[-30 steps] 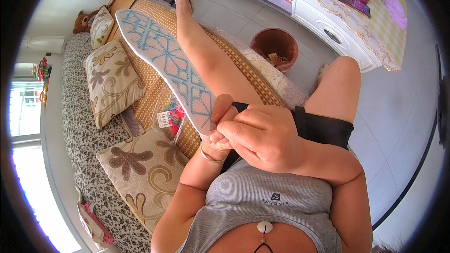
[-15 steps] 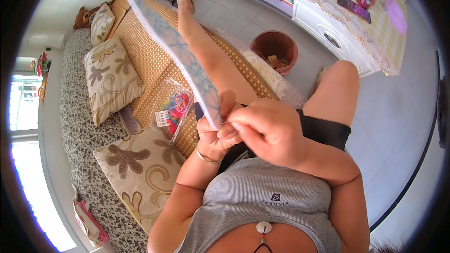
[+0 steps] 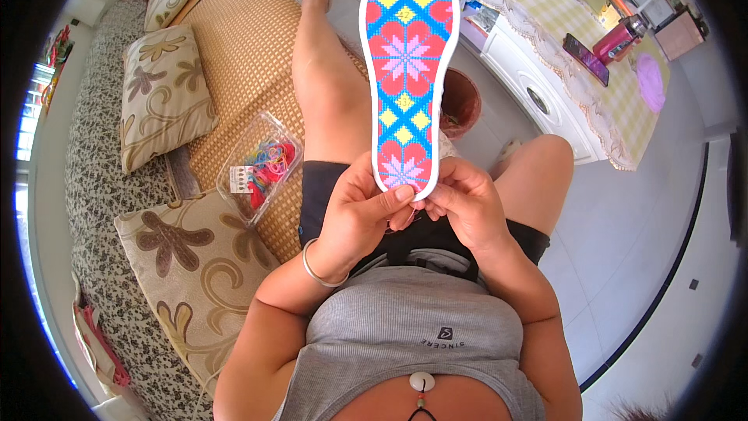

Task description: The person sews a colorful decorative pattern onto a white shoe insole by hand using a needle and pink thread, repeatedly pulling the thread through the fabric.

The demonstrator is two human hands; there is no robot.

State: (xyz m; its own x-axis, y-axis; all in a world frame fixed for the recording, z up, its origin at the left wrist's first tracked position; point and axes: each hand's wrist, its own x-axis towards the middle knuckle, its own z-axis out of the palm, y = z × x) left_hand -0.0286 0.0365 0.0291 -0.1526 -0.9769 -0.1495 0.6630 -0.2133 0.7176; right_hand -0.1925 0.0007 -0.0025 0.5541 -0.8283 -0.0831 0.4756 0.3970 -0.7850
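Note:
An embroidered insole (image 3: 409,70) stands up in front of me, its face toward me, patterned with red and pink flowers, blue lattice and yellow diamonds inside a white border. My left hand (image 3: 354,214) is closed on its lower end, the thumb pressed flat on the face near the bottom rim. At the lower right border, the thumb and fingers of my right hand (image 3: 467,203) pinch together on the insole's edge. Between the two hands, below the rim, a thin thread seems to show. Whether a needle is in my right fingers is hidden.
Left of my legs, a clear plastic box (image 3: 261,168) of colourful threads lies on the woven mat (image 3: 241,47). Patterned cushions (image 3: 167,101) line that side. A reddish bin (image 3: 461,105) stands behind the insole. On the table (image 3: 600,121) are a phone (image 3: 586,60) and a flask (image 3: 621,39).
The insole has turned from nearly edge-on to facing me and now stands more upright. My right hand has come down from across the left hand to the insole's lower right edge.

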